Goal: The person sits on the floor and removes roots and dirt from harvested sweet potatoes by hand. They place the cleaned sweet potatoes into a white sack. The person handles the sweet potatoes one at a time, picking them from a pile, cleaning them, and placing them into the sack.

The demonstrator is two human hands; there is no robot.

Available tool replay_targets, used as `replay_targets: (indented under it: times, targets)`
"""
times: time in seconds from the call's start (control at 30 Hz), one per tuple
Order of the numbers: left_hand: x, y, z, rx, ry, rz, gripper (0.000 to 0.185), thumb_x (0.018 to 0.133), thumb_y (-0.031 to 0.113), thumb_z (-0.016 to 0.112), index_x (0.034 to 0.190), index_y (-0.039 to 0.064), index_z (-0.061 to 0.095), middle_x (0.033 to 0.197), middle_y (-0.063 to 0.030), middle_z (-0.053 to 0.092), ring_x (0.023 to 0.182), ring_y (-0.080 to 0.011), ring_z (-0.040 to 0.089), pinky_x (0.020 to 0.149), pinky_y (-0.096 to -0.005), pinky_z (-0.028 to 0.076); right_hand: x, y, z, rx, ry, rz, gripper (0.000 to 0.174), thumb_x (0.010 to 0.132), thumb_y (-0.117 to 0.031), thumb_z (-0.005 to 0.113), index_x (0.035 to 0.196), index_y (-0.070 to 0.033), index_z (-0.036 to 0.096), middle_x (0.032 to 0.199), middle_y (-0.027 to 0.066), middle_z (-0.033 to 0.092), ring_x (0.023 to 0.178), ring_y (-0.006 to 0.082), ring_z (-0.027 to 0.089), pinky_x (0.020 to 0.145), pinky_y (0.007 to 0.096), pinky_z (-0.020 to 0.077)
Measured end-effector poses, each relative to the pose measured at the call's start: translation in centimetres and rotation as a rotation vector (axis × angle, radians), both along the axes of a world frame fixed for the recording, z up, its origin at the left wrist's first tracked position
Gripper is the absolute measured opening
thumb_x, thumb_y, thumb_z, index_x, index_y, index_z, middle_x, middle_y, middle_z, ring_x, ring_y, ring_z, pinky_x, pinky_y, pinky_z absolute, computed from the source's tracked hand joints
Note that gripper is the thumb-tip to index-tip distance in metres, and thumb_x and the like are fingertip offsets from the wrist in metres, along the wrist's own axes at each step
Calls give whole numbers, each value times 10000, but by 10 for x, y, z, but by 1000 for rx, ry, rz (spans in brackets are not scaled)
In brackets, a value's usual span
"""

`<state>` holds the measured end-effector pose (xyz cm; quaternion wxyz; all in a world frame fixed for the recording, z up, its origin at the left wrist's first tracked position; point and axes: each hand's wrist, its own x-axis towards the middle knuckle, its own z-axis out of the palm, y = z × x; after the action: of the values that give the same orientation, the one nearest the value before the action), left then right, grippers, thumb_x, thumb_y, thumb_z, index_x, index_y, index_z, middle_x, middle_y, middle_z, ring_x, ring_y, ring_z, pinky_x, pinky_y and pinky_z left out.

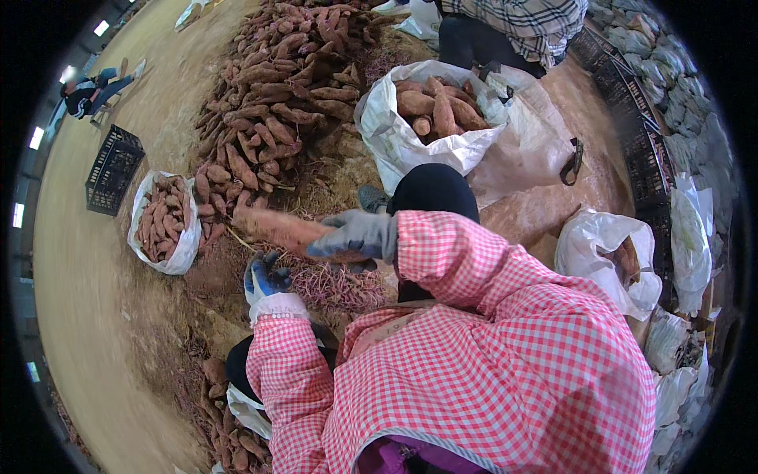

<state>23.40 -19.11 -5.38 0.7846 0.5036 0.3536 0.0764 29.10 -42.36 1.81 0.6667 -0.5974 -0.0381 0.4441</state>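
My right hand (358, 234), in a grey and blue work glove, grips a long sweet potato (278, 230) by one end. The root's far end is blurred and points left toward the heap. Just below it, my left hand (266, 276) in a blue and white glove has its fingers apart and holds nothing. Thin purple rootlets (340, 287) litter the dirt floor beneath both hands. Ahead rises a large heap of sweet potatoes (266, 112). A white sack (379, 139) with big sweet potatoes stands beyond my right knee.
A smaller sack of thin sweet potatoes (163, 219) and a black plastic crate (115, 169) stand left. At right are another white sack (577, 243) and a row of black crates (630, 112). A person in plaid (521, 26) crouches ahead; another person (89, 95) sits far left.
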Motion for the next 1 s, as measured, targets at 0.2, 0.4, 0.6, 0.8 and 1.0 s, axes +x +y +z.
replay_targets:
  times: [0.2, 0.4, 0.6, 0.8, 1.0]
  targets:
    - [1, 1, -12, -24, -44, -106, 290, 936, 232, 535, 1194, 101, 543, 1035, -108, 648, 620, -188, 611, 514, -316, 510, 32, -85, 50, -101, -180, -314, 806, 651, -466, 808, 1209, 39, 520, 967, 98, 627, 799, 164, 598, 663, 279, 496]
    - [6, -13, -11, -78, -51, -120, 279, 917, 209, 568, 1164, 80, 552, 983, -139, 650, 598, -190, 619, 482, -311, 503, 60, -176, 20, -391, -175, -628, 672, 679, -508, 762, 1123, -45, 561, 855, 65, 603, 612, 159, 578, 434, 288, 431]
    - [7, -16, -13, -100, -3, -169, 293, 912, 222, 579, 1168, 83, 547, 1001, -134, 654, 626, -185, 627, 510, -300, 516, 80, -242, -33, -558, -41, -888, 542, 681, -487, 768, 975, -74, 576, 702, 68, 556, 496, 163, 473, 435, 293, 349]
    - [12, -20, -17, -91, 37, -177, 292, 916, 227, 571, 1169, 86, 540, 1020, -126, 647, 631, -188, 627, 527, -303, 526, 131, -274, -62, -754, -120, -1055, 525, 699, -436, 772, 1020, -53, 614, 724, 70, 581, 520, 171, 508, 431, 305, 394]
    - [14, -22, -18, -76, 93, -232, 303, 921, 228, 562, 1182, 78, 529, 1089, -126, 616, 670, -180, 619, 552, -304, 527, 186, -301, -111, -1167, -187, -710, 708, 734, -460, 723, 1283, -64, 514, 1186, 142, 610, 1081, 250, 583, 892, 347, 466]
